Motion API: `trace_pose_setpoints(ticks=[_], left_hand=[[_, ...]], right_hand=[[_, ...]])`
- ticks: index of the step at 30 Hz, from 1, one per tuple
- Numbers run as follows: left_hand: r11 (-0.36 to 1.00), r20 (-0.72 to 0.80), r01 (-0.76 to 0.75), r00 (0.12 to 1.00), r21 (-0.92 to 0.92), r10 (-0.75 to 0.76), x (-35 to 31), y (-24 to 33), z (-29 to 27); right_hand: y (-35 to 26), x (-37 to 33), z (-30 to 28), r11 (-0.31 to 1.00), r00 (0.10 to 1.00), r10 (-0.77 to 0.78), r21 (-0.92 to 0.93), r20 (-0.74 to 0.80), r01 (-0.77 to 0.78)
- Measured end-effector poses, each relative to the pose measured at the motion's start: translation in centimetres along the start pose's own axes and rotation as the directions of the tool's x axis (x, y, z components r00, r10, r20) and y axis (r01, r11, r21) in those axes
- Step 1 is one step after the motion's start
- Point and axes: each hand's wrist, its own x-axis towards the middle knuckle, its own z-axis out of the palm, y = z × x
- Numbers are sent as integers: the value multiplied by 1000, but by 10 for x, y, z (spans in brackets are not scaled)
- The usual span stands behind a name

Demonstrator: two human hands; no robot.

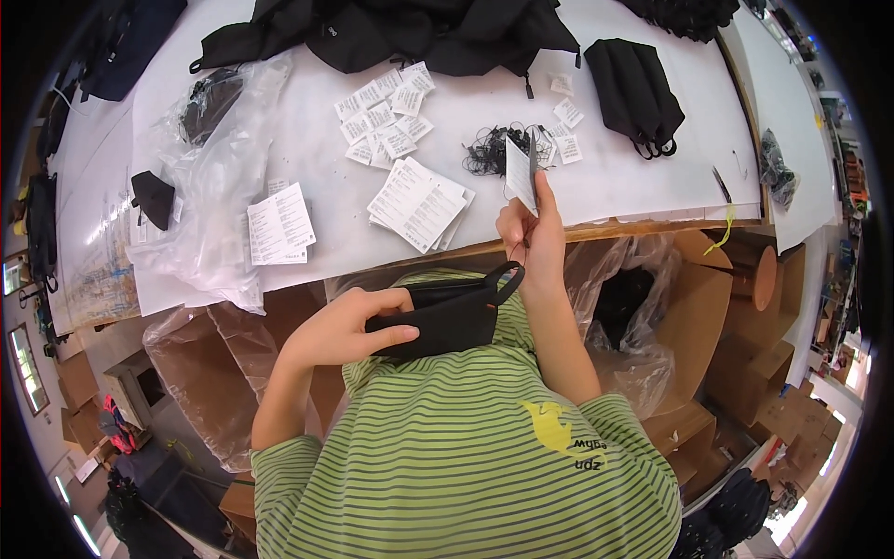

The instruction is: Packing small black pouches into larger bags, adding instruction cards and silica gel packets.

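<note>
In our left hand (349,331), thumb outside and fingers tucked into the mouth, we see a soft black fabric pouch (452,326), held off the table, below its near edge and against the striped shirt. Its long axis runs left to right, tilting up toward a black webbing loop (507,283) at its right end. Our right hand (538,228) is the nearer to that loop, just above it, fingers closed on a stiff, flat white card tag (520,174) with a dark side; a thin dark string seems to hang between.

Beyond, on the smooth white-topped table (670,191), we find squared white printed cards (419,205) by the near edge, wiry tangled black cords (489,154) behind, and a crinkled clear plastic bag (209,205) toward the near left corner. Limp black fabric bags (410,33) line the far edge.
</note>
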Motion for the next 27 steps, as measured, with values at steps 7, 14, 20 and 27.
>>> trace_pose_setpoints(ticks=[7, 14, 20, 27], left_hand=[[1000, -22, 13, 1000, -23, -14, 0, -8, 2], [999, -12, 27, 1000, -33, -27, -1, -1, 2], [1000, -8, 19, 1000, 5, -19, -3, 2, 2], [991, -182, -1, 983, 134, 26, -10, 6, -4]], right_hand=[[-8, 4, -14, 935, 979, 48, 335, 198, -114], [-1, 12, -12, 987, 992, -116, 119, 53, 109], [4, 17, -8, 892, 914, -399, -258, -68, 370], [-5, 26, -31, 917, 920, -373, -202, -121, 345]])
